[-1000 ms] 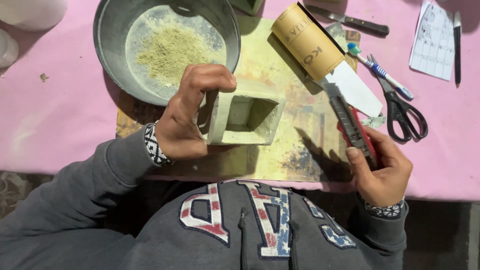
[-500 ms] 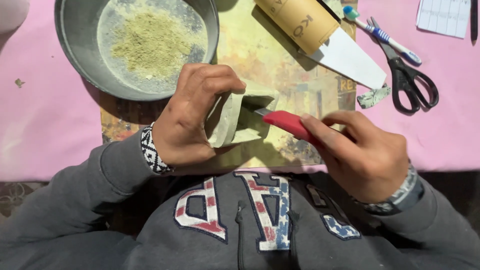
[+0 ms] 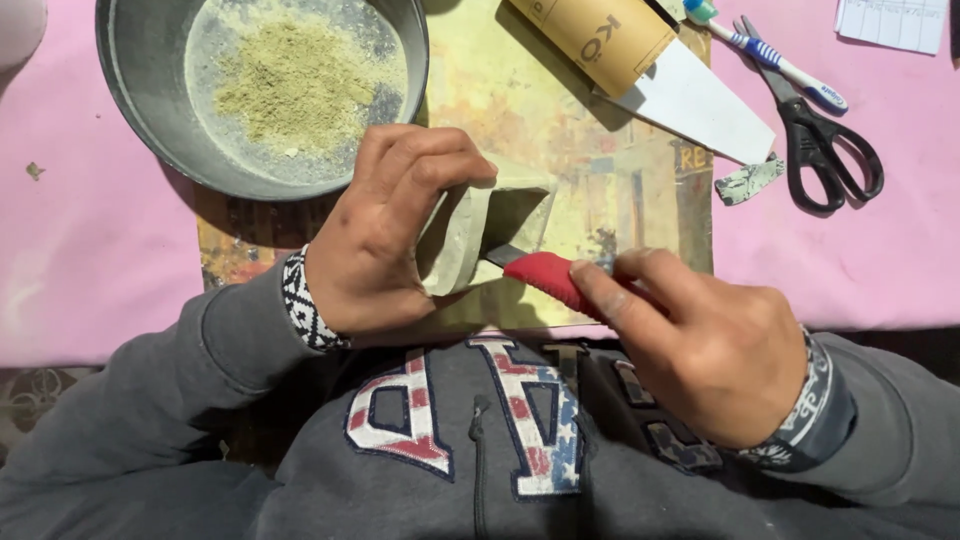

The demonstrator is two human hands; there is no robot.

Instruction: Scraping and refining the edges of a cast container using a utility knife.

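A pale grey-green square clay box (image 3: 470, 235) sits on a yellow-and-orange painted board (image 3: 560, 130). The red-handled craft knife (image 3: 550, 280) has a dark blade. The worktop's pink cloth (image 3: 80, 230) carries a grey metal pan (image 3: 130, 110) of olive powder, black-handled scissors (image 3: 825, 150) and a blue-and-white toothbrush (image 3: 780, 65). Sleeve cuffs show black-and-white pattern.

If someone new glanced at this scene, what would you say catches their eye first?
Probably the red-handled knife in the right hand, its blade tip inside the pale, square hollow clay block that the left hand grips at the centre. Next, the round grey metal pan of yellowish powder at upper left on the pink tablecloth. Black-handled scissors lie at upper right.
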